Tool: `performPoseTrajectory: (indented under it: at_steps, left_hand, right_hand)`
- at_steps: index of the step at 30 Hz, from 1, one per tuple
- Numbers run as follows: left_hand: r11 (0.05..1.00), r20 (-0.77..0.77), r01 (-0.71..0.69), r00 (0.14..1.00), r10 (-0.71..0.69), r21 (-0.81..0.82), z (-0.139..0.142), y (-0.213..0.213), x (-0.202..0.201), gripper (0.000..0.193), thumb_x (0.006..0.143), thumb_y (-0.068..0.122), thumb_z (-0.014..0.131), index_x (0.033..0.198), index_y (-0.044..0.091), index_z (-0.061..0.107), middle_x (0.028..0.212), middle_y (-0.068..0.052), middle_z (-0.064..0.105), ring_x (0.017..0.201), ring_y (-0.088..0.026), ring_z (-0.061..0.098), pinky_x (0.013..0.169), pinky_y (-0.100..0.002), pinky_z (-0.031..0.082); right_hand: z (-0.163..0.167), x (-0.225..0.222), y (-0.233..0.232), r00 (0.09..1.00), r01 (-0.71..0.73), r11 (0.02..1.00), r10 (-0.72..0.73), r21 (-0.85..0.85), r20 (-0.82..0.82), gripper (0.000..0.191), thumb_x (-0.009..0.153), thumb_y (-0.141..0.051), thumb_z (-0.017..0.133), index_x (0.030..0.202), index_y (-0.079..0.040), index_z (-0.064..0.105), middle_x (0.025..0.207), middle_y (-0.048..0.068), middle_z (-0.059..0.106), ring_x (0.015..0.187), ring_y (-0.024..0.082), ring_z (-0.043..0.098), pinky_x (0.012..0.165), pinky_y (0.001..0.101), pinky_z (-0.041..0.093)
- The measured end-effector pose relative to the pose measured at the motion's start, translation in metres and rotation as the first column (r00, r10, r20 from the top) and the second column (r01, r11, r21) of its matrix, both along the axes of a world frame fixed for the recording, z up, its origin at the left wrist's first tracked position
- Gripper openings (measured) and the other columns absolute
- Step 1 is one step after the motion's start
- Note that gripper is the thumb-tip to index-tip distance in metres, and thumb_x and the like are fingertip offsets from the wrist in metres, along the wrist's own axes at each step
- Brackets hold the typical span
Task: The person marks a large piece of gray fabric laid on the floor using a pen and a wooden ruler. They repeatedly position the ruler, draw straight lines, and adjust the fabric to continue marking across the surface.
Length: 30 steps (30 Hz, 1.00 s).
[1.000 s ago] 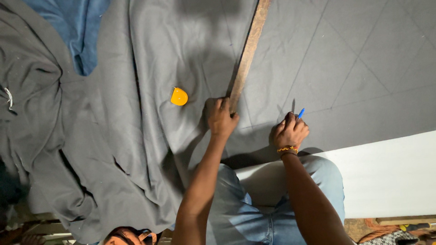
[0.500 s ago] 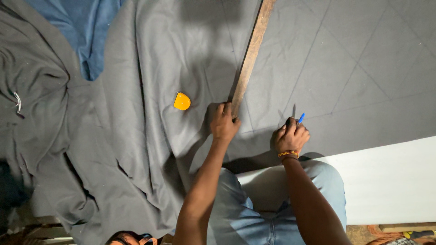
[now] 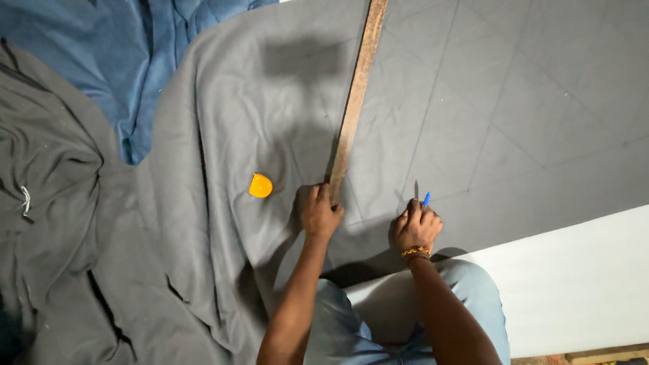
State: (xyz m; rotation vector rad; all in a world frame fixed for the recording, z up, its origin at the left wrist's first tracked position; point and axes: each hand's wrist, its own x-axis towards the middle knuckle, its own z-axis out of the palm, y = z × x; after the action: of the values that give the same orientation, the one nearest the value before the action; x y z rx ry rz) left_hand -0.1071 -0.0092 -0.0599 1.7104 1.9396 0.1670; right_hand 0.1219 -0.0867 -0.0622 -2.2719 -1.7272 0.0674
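A long wooden ruler [image 3: 355, 101] lies on the grey cloth [image 3: 473, 122], running away from me. My left hand [image 3: 320, 215] presses on its near end. My right hand [image 3: 416, 226], with a beaded bracelet at the wrist, is closed around a blue pen [image 3: 426, 199] whose tip rests on the cloth right of the ruler. Faint chalk lines cross the cloth. A small yellow piece of tailor's chalk [image 3: 260, 186] lies on the cloth just left of my left hand.
Blue fabric [image 3: 135, 61] lies bunched at the far left. More dark grey cloth [image 3: 61, 236] hangs in folds at the left. A white table surface [image 3: 574, 284] shows at the lower right, beside my knees in light blue trousers.
Both hands stay on the ruler end and the pen. The view has shifted slightly, so the hands sit a little lower in the frame.
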Motion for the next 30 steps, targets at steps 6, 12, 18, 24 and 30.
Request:
performPoseTrajectory:
  at_steps: [6, 12, 18, 24, 30]
  left_hand:
    - [1.000, -0.024, 0.002, 1.000, -0.002, 0.004, 0.000, -0.003, 0.000, 0.068, 0.073, 0.025, 0.083, 0.134, 0.006, 0.059, 0.130, -0.013, 0.058, 0.115, -0.032, 0.062, 0.093, -0.043, 0.055]
    - [0.999, -0.040, 0.015, 0.999, -0.017, -0.042, 0.005, -0.002, 0.002, 0.070, 0.075, 0.026, 0.083, 0.136, 0.005, 0.058, 0.133, -0.015, 0.055, 0.115, -0.033, 0.062, 0.093, -0.043, 0.054]
    - [0.993, 0.089, 0.045, 0.995, -0.035, -0.112, 0.019, 0.013, -0.014, 0.071, 0.080, 0.034, 0.085, 0.137, 0.004, 0.057, 0.137, -0.019, 0.057, 0.121, -0.037, 0.059, 0.099, -0.046, 0.051]
    - [0.959, -0.088, 0.273, 0.956, -0.280, -0.082, 0.035, 0.086, -0.013, 0.072, 0.083, 0.025, 0.072, 0.150, 0.012, 0.047, 0.153, -0.009, 0.047, 0.134, -0.042, 0.048, 0.102, -0.051, 0.048]
    - [0.832, -0.264, 0.544, 0.791, -0.551, -0.107, 0.048, 0.139, 0.024, 0.057, 0.100, 0.015, 0.042, 0.156, 0.022, 0.041, 0.166, 0.010, 0.024, 0.147, -0.035, 0.036, 0.098, -0.066, 0.043]
  right_hand:
    - [0.000, 0.000, -0.001, 1.000, 0.002, 0.999, -0.002, -0.035, 0.013, 0.042, 0.093, -0.022, 0.060, 0.133, -0.008, 0.065, 0.123, 0.019, 0.061, 0.107, 0.036, 0.055, 0.096, 0.0497, 0.041]
    - [0.001, 0.000, 0.000, 1.000, 0.003, 1.000, -0.002, -0.019, 0.015, 0.043, 0.093, -0.022, 0.061, 0.133, -0.008, 0.065, 0.123, 0.019, 0.061, 0.107, 0.036, 0.055, 0.096, 0.0492, 0.041]
    - [0.003, 0.000, 0.000, 1.000, -0.011, 1.000, 0.011, -0.028, 0.012, 0.043, 0.093, -0.023, 0.062, 0.134, -0.009, 0.064, 0.124, 0.019, 0.060, 0.110, 0.038, 0.054, 0.098, 0.0505, 0.041]
    - [0.001, 0.000, -0.002, 1.000, -0.014, 1.000, 0.014, -0.019, 0.013, 0.043, 0.094, -0.022, 0.062, 0.135, -0.009, 0.063, 0.126, 0.020, 0.059, 0.111, 0.039, 0.053, 0.099, 0.0517, 0.041]
    - [0.006, 0.003, 0.001, 0.998, -0.026, 1.000, 0.025, -0.013, -0.061, 0.043, 0.090, -0.020, 0.065, 0.132, -0.009, 0.063, 0.122, 0.019, 0.060, 0.108, 0.039, 0.055, 0.095, 0.0525, 0.042]
